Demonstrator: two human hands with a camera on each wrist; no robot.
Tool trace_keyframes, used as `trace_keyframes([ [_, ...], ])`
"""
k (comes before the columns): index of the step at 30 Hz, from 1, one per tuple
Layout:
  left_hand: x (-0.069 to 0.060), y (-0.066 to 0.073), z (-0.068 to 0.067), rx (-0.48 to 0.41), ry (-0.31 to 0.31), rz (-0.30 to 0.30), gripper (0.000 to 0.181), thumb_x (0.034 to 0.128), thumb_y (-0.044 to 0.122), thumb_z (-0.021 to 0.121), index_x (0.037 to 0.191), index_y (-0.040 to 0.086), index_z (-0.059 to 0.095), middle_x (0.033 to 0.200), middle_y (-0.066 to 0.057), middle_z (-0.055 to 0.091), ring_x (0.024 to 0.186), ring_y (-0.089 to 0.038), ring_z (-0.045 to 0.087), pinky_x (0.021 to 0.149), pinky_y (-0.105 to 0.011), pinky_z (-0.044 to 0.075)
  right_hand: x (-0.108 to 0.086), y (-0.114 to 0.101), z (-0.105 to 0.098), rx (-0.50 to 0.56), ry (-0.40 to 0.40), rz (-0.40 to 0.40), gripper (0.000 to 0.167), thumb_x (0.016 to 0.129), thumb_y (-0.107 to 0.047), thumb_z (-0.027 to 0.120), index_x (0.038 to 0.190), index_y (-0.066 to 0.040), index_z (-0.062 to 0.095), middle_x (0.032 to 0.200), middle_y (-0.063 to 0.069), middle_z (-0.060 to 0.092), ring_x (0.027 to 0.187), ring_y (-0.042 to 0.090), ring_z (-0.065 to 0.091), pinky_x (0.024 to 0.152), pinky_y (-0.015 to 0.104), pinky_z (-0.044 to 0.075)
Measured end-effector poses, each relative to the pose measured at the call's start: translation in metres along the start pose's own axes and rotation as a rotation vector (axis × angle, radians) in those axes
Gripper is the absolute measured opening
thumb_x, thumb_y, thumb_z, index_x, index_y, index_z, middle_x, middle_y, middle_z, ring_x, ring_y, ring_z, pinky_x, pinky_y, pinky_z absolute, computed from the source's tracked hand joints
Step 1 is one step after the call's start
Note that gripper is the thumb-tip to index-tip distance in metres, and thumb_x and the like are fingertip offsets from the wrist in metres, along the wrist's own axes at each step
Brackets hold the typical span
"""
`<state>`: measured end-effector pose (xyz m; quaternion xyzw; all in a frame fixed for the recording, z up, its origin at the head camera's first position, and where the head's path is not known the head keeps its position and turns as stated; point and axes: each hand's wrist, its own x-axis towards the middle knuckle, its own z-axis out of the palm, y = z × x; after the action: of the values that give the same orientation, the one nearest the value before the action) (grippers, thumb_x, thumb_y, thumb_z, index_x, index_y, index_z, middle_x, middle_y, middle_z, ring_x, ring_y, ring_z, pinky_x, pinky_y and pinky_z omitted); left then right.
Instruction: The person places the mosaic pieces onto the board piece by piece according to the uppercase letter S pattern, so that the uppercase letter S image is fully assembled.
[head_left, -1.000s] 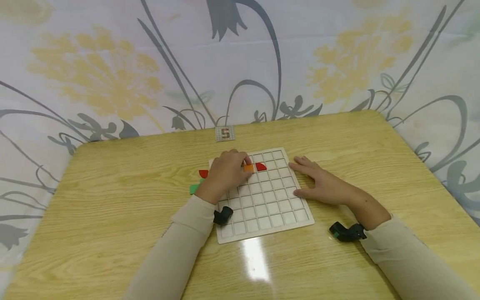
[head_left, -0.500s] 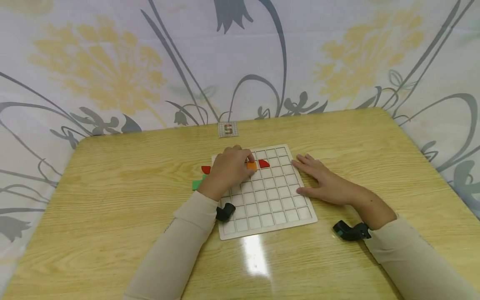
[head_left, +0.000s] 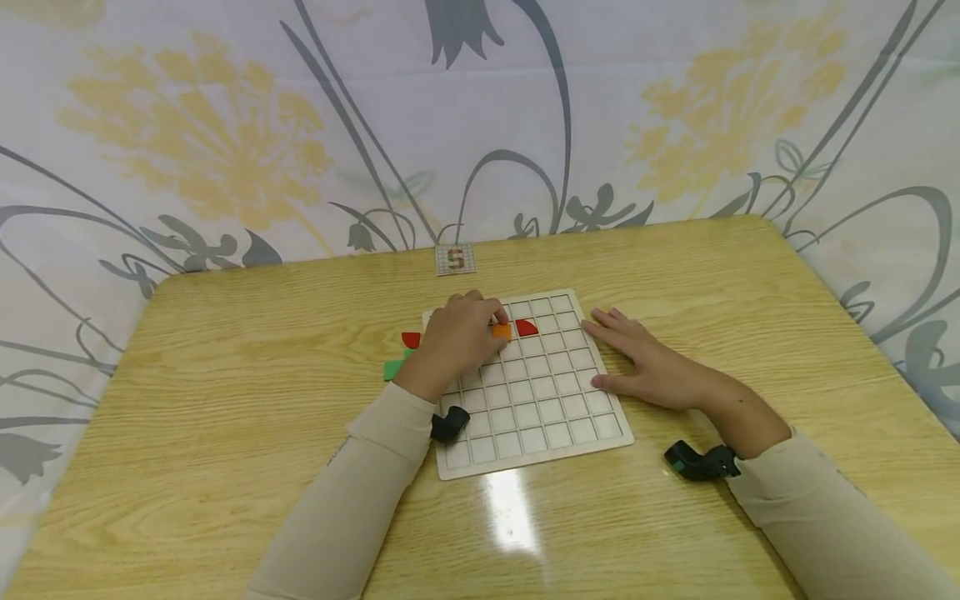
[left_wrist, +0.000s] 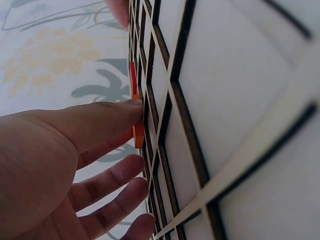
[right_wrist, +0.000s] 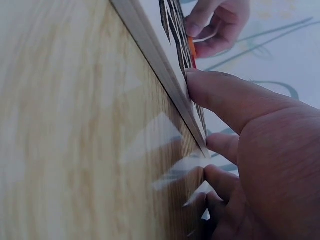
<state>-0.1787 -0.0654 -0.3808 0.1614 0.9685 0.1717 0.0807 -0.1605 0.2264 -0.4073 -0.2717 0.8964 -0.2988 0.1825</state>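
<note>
I see the left hand pinching an orange square tile between thumb and index finger, at the grid board's far part, just left of a red quarter-round tile. Right hand: fingers spread, touching the board's right edge. Left of it, I spot green pieces, partly hidden, near another red tile.
</note>
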Motion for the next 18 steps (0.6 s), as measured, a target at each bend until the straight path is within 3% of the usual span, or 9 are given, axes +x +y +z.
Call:
trace_keyframes([
  [12, 0.0004, 0.0014, -0.0032, -0.032, -0.012, -0.017, 0.022, 0.0952, 0.023, 0.063, 0.116, 0.021, 0.069, 0.115, -0.001, 0.061, 0.11, -0.025, 0.054, 0.094, -0.046, 0.048, -0.0005, -0.0004, -0.0019, -0.007, 0.001, 0.002, 0.08, 0.097, -0.038, 0.065, 0.161, -0.014, 0.021, 0.169, 0.014, 0.005, 0.154, 0.042, -0.008, 0.116, 0.072, 0.002],
  [18, -0.0005, 0.0005, -0.0021, -0.039, -0.005, -0.021, 0.023, 0.095, 0.017, 0.062, 0.117, 0.021, 0.07, 0.117, -0.002, 0.062, 0.11, -0.025, 0.055, 0.092, -0.045, 0.049, -0.0015, -0.003, -0.0024, 0.051, -0.026, 0.034, 0.082, 0.097, -0.039, 0.065, 0.161, -0.016, 0.02, 0.169, 0.01, 0.008, 0.154, 0.04, -0.011, 0.114, 0.075, 0.002],
])
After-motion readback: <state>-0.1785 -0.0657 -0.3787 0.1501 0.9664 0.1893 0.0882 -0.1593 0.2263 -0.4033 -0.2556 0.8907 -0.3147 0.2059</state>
